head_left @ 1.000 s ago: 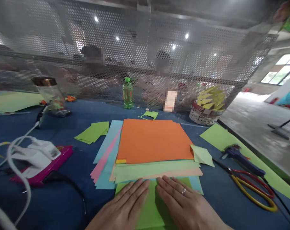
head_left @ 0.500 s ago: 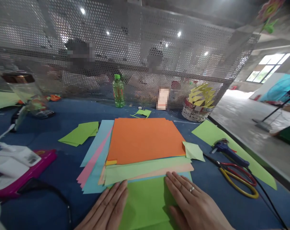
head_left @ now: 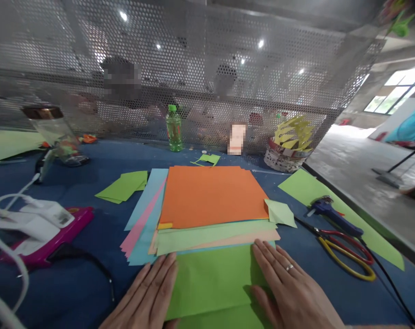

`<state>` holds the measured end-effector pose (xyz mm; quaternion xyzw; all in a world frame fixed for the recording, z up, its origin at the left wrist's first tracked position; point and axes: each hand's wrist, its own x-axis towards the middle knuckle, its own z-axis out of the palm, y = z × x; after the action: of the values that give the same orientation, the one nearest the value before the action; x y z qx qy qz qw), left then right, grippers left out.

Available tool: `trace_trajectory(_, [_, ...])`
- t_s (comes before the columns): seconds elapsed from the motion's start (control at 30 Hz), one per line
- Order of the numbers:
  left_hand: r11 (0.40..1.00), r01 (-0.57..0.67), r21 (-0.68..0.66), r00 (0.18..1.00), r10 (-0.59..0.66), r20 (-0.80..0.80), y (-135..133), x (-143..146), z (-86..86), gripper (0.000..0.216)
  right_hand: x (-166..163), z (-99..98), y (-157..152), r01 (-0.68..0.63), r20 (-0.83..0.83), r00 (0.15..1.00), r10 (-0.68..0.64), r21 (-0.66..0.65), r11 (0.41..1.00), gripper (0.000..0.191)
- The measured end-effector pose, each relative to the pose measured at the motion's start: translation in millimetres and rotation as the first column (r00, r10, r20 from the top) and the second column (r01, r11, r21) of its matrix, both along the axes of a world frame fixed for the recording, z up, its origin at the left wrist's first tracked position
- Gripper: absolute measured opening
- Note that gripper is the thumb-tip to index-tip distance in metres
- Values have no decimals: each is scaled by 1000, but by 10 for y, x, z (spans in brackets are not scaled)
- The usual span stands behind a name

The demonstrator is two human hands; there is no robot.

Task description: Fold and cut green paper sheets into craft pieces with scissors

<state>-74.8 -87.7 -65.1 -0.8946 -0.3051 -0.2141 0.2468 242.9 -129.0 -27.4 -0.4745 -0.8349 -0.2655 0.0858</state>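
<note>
A folded sheet of green paper lies in front of me, its fold edge running across the lower part. My left hand rests flat on its left side, fingers stretched out; the thumb is mostly hidden. Flat on the right side lies my right hand, with a ring on one finger and the thumb apart. Just beyond the green sheet is a stack of coloured paper, with orange paper on top and pale green paper, blue paper and pink paper showing at its edges.
Scissors and a blue glue gun lie at right beside green paper. At left sits a magenta power strip with cables. A green bottle, a basket and a glass jar stand toward the mesh partition.
My hands lie a little farther apart on the green paper, and more of its lower fold edge shows. The whole view has shifted slightly.
</note>
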Motion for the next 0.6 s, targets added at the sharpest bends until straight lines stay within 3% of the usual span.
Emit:
trace_trajectory(0.23, [999, -27, -46, 996, 23, -82, -72, 39, 79, 66, 41, -10, -16, 31, 45, 999, -31, -8, 999, 52])
trace_trajectory(0.43, [955, -115, -273, 989, 86, -118, -156, 69, 164, 67, -42, 41, -25, 68, 15, 998, -68, -6, 998, 51])
trace_trajectory(0.5, [964, -78, -254, 990, 46, -130, -123, 45, 150, 68, -181, 63, -24, 21, -3, 1000, -21, -14, 1000, 54])
trace_trajectory(0.6, [979, 2, -205, 991, -30, -133, -67, 7, 149, 65, -524, 35, 14, -132, -54, 991, 125, -141, 981, 62])
